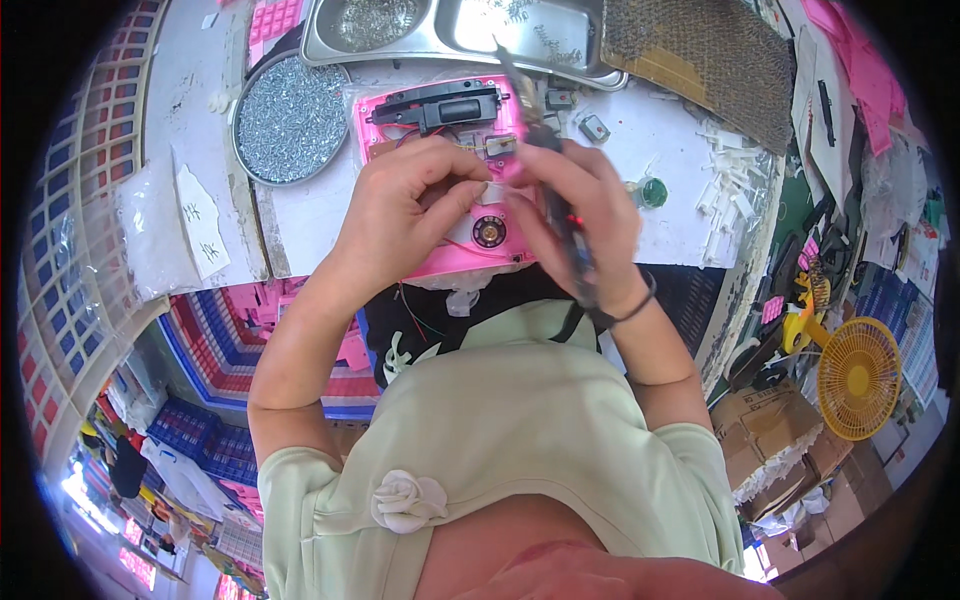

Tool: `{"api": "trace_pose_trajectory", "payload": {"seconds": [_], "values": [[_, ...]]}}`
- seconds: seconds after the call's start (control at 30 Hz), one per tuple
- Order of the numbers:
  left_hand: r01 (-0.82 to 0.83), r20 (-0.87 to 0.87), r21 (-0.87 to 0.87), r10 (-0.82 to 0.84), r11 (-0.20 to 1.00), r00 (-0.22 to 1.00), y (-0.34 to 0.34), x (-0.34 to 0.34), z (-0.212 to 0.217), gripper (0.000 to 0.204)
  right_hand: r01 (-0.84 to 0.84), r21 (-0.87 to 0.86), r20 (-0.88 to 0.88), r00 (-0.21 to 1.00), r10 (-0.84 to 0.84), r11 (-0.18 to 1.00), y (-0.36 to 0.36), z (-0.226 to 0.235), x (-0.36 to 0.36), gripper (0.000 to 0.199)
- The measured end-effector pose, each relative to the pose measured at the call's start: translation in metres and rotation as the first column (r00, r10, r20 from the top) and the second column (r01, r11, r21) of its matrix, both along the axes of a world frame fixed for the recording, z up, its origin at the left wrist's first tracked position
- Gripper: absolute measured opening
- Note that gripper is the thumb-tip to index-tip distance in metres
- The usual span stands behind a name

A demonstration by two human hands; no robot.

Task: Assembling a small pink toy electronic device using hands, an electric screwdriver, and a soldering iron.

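Observation:
A pink plastic housing (430, 262) lies on the table in front of me, with wires inside it. Across its far part sits a black module (445, 106), and near my side is a small round speaker (490, 232). My left hand (415, 205) pinches a small white plastic piece (493, 192) between thumb and forefinger, over the middle of the housing. Tucked in my right hand (592, 205) is a dark, pen-like electric screwdriver (532, 110), its thin tip aimed away from me. The right thumb and forefinger come close to the white piece; whether they touch it is hidden.
A round tray of screws (292, 118) stands left of the housing, and a steel tray (430, 45) lies behind it. To the right are small motors (594, 127), a green-lidded jar (651, 192) and a pile of white plastic parts (726, 190). Brown cardboard (700, 60) lies at the far right.

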State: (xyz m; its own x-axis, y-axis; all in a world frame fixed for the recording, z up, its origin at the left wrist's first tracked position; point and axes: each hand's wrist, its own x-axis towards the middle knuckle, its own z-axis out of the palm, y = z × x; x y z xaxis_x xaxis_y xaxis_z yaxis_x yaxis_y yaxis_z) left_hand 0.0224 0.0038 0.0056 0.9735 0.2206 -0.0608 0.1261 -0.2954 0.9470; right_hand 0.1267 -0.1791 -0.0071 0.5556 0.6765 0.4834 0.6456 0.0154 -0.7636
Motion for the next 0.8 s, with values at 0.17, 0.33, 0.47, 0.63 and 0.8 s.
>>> {"api": "trace_pose_trajectory", "payload": {"seconds": [0.17, 0.33, 0.47, 0.63, 0.8], "values": [[0.193, 0.058, 0.279, -0.217, 0.941, 0.974, 0.005, -0.005, 0.005, 0.014, -0.064, 0.001, -0.230, 0.971, 0.062, 0.998, -0.050, 0.034, 0.018, 0.028], [0.212, 0.074, 0.390, -0.260, 0.896, 0.963, 0.002, -0.005, 0.003, 0.016, -0.179, -0.117, -0.416, 0.902, 0.115, 0.977, -0.065, 0.032, 0.017, 0.020], [0.203, 0.078, 0.427, -0.259, 0.881, 0.963, 0.001, -0.005, 0.003, 0.017, -0.231, -0.166, -0.393, 0.907, 0.151, 0.959, -0.064, 0.028, 0.016, 0.018], [0.202, 0.090, 0.440, -0.266, 0.875, 0.960, 0.001, -0.005, 0.003, 0.017, -0.274, -0.141, -0.300, 0.927, 0.223, 0.951, -0.061, 0.022, 0.017, 0.019], [0.182, 0.109, 0.436, -0.253, 0.881, 0.961, 0.000, -0.005, 0.000, 0.017, -0.282, -0.147, -0.296, 0.927, 0.230, 0.948, -0.058, 0.023, 0.018, 0.019]]}}
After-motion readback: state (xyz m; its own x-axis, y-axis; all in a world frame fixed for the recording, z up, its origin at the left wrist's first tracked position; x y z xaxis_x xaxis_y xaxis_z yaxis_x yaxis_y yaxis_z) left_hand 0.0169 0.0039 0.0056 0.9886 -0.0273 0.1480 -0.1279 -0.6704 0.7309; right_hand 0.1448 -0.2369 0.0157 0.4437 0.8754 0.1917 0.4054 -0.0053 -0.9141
